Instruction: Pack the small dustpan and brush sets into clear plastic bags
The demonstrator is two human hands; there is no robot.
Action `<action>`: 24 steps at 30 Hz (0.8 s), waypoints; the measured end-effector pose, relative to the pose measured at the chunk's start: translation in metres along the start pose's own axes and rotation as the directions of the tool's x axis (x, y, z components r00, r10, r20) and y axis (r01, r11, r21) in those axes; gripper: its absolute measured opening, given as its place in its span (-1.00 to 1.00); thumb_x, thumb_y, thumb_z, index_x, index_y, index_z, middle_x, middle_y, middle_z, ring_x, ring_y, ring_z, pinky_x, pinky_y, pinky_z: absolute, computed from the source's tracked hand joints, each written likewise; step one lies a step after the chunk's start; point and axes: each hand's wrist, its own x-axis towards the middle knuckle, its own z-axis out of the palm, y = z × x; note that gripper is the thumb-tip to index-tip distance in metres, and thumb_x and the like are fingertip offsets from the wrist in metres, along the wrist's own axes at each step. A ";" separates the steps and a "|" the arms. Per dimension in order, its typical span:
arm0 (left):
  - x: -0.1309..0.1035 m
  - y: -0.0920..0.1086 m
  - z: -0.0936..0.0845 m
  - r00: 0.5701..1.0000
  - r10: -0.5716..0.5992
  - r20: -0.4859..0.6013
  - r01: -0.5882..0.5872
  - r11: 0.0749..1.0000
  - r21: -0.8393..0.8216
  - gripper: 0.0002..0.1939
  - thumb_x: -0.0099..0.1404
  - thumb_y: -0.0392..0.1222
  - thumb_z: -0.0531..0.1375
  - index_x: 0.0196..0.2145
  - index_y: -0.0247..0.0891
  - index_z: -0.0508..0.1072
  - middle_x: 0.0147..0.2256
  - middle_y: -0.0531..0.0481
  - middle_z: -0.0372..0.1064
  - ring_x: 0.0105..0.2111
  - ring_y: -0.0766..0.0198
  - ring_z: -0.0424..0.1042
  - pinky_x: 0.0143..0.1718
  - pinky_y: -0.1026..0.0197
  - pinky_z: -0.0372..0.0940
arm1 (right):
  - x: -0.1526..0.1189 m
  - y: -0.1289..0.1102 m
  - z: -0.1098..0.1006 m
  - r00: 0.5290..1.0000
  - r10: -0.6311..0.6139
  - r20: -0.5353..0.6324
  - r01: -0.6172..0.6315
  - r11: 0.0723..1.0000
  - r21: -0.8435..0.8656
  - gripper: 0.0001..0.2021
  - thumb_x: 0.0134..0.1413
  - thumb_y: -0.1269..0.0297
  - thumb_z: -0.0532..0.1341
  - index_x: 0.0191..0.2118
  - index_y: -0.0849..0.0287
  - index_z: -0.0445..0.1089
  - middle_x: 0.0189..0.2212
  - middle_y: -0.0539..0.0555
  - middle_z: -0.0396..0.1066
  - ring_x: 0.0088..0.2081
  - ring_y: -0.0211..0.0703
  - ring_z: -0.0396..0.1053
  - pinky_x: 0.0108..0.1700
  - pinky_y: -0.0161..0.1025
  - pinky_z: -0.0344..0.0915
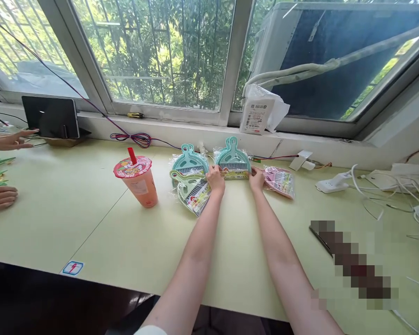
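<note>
At twelve o'clock, both hands (215,179) pinch the teal dustpan set (234,162) by its sides — apt for likely light, slippery-wrapped plastic.

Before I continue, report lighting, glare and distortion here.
Head view: bright daylight behind the windows, hazy glare on the right pane; head view: wide-angle lean in the window frames; head view: pixel blocks over a dark object, left hand and right hand fairly sharp.
</note>
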 end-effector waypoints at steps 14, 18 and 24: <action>0.004 0.001 0.001 1.000 0.006 0.015 -0.006 1.000 0.010 -0.75 0.15 -0.53 0.03 -0.44 -0.26 0.41 -0.06 -0.17 0.28 -0.21 0.14 0.39 -0.08 0.04 0.21 | 0.004 0.005 0.003 1.000 0.000 -0.026 -0.002 0.998 -0.059 -0.66 0.03 0.40 0.15 -0.04 0.22 0.44 -0.13 0.18 0.50 -0.11 0.00 0.43 0.00 -0.07 0.31; 0.005 0.000 0.002 1.000 0.001 0.004 -0.001 1.000 0.023 -0.76 0.20 -0.48 0.05 -0.52 -0.26 0.39 -0.05 -0.14 0.29 -0.21 0.17 0.39 -0.08 0.05 0.21 | 0.001 0.001 0.002 1.000 -0.013 -0.010 0.012 0.994 -0.112 -0.66 0.06 0.38 0.12 -0.02 0.18 0.42 -0.12 0.20 0.48 -0.06 0.04 0.39 0.02 -0.03 0.29; -0.004 0.010 -0.008 0.998 0.057 0.004 -0.057 0.993 0.106 -0.69 0.24 -0.53 -0.03 -0.35 -0.28 0.45 0.05 -0.23 0.26 0.05 0.06 0.30 0.05 -0.05 0.17 | -0.019 -0.023 -0.005 0.996 -0.079 -0.041 0.065 0.961 -0.269 -0.59 0.11 0.33 0.09 0.10 0.26 0.27 0.14 0.33 0.18 0.06 0.10 0.29 0.01 -0.02 0.29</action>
